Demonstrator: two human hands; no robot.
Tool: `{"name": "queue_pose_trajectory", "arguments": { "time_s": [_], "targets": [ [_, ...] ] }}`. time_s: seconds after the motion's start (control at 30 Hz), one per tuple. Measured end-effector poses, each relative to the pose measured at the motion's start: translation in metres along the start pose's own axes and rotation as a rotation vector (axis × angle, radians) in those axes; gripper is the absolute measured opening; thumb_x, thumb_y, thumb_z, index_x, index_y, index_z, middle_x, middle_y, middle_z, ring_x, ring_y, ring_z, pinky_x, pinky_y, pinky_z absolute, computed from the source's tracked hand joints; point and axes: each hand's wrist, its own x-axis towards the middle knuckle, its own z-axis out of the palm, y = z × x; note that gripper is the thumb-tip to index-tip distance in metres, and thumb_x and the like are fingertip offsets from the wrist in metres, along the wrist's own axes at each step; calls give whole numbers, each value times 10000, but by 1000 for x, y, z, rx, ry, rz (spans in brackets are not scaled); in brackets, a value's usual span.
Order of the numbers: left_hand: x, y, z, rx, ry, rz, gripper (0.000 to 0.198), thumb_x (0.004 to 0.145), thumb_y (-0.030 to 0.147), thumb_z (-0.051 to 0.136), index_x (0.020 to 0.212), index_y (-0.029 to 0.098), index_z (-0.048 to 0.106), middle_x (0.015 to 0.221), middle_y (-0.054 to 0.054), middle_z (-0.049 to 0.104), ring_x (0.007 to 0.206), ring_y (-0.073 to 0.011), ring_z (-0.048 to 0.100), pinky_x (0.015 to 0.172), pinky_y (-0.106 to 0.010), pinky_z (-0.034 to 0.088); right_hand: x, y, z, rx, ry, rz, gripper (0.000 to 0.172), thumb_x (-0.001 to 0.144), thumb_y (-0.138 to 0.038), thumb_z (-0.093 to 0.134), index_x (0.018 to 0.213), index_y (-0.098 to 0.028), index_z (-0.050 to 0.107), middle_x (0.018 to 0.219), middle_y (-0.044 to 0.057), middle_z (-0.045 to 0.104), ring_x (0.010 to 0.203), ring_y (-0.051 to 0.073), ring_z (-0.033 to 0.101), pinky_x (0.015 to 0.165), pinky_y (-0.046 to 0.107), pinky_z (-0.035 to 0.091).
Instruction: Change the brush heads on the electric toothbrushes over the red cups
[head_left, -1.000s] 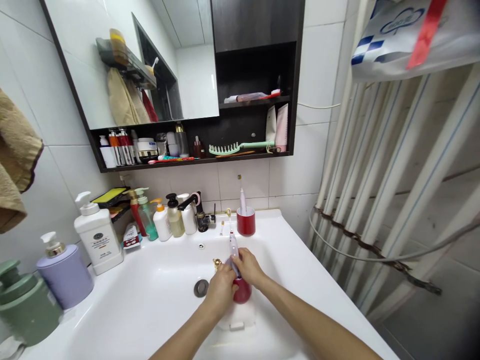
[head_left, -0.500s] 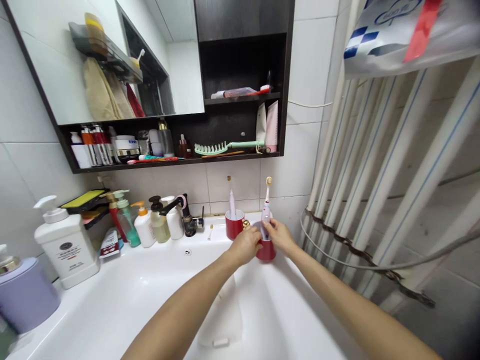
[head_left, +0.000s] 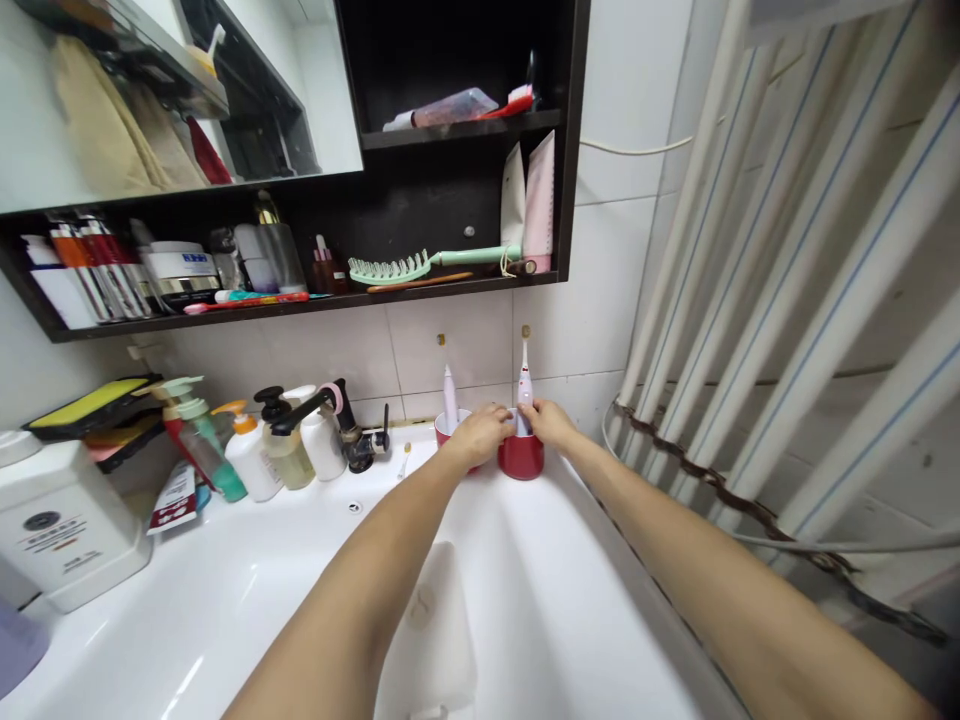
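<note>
From here I see my left hand (head_left: 480, 435) and right hand (head_left: 547, 422) drawn in narrow, their fingertips close together at the foot of an electric toothbrush (head_left: 524, 385). The brush stands upright in a red cup (head_left: 521, 458) at the back of the white washbasin (head_left: 525, 600). I cannot tell whether either hand actually grips it, since the fingers hide where the handle meets the rim. My left hand also lies over a second red cup (head_left: 448, 432), just beside the first, which holds a pale pink toothbrush (head_left: 450, 397).

The electric toothbrush has a slim white handle with pink and red markings, a thin neck and a small head. I judge it light, stiff and smooth, and slippery if wet, so I'd take it by the thicker lower handle, not the neck. The cup looks hard and slick; I'd hold it by its wall.
</note>
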Motion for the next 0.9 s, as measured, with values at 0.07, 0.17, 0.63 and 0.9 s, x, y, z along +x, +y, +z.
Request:
{"name": "queue_pose_trajectory", "arguments": {
  "time_s": [0.07,0.17,0.63,0.9],
  "targets": [
    [-3,-1,-1,29,1,32,175,570,47,447,493,198,491,898,-22,521,991,-146,340,883,-278,158,3,0,2,-3,-24,1,241,746,-272,369,926,-139,457,922,39,494,773,126,492,660,314,409],
    [-17,-4,-2,118,79,41,263,610,23,372,725,206,520,1043,-41,439,1056,-148,265,901,-324,93,5,0,4,5,-53,-2,237,747,-267,368,927,-142,456,926,40,493,772,123,492,660,312,410],
    [-96,-8,-17,190,260,-217,169,533,36,461,620,169,517,1020,-44,436,995,-197,325,817,-341,282,-67,-48,20,173,204,-216,302,685,-269,380,951,-156,468,959,76,504,832,164,475,755,289,336],
    [-191,25,3,169,146,-293,143,559,63,426,610,166,512,1018,-64,438,978,-201,340,769,-326,326,-131,-56,90,283,-50,-186,272,611,-334,459,778,-136,540,729,62,581,630,149,524,576,254,393]
  ]
}}
